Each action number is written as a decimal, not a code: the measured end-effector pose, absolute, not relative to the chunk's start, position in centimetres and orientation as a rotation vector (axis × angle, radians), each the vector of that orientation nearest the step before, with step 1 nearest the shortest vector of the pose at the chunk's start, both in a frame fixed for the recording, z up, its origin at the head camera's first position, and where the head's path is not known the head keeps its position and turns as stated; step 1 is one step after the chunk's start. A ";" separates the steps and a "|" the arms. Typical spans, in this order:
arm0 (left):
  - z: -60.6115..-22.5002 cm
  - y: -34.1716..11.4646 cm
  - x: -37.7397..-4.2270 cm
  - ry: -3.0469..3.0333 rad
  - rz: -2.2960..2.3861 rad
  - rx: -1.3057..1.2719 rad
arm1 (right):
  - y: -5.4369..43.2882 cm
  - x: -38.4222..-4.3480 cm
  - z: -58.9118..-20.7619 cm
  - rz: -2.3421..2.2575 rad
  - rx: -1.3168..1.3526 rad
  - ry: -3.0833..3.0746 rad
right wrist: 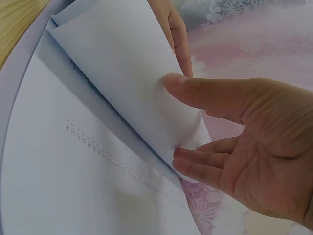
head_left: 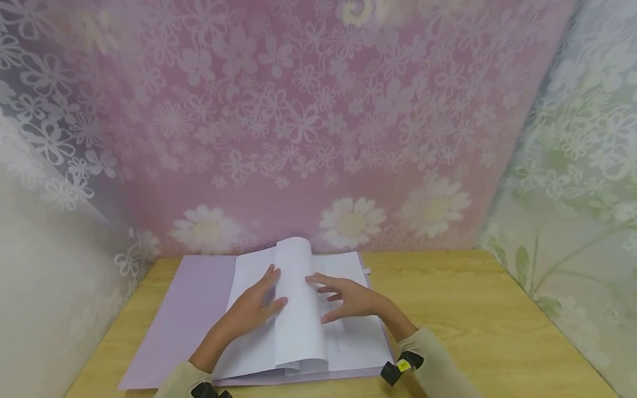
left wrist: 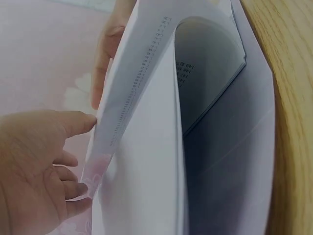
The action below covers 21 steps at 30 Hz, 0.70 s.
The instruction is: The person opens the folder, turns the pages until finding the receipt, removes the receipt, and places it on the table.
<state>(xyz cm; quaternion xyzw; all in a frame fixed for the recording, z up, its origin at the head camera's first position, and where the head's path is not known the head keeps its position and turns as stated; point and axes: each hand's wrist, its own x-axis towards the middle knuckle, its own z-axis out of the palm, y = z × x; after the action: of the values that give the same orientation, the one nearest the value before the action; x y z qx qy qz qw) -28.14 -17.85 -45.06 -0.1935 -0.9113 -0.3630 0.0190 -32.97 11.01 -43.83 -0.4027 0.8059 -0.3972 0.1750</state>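
A lilac folder (head_left: 199,315) lies spread on the table with white pages (head_left: 350,342) inside. In the middle, a sheet (head_left: 299,309) stands up in a curled fold. My left hand (head_left: 254,307) is at the fold's left side, its thumb and fingers spread and the thumb tip at the paper. On the other side is my right hand (head_left: 353,298), its fingers loosely bent with the fingertips at the fold. The right wrist view has the right thumb (right wrist: 190,90) against the curled sheet (right wrist: 112,58). Small printed lines (left wrist: 139,81) run down a page in the left wrist view.
The wooden table (head_left: 463,320) extends right of the folder. A small white tab (head_left: 367,271) sticks out at the folder's right edge. Flower-patterned pink covering (head_left: 298,138) rises behind the table, with pale floral panels (head_left: 587,232) at the sides.
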 end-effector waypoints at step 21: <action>-44.7 -18.2 -27.8 -2.992 -0.996 -0.498 | 9.0 -32.1 -45.4 -1.186 -1.217 2.523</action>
<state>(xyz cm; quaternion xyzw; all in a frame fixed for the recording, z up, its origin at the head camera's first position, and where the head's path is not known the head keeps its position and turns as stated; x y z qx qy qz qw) -27.83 -18.21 -44.71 -0.1558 -0.9370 -0.3117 -0.0255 -32.14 8.96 -45.44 -0.3996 0.8284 -0.3894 0.0496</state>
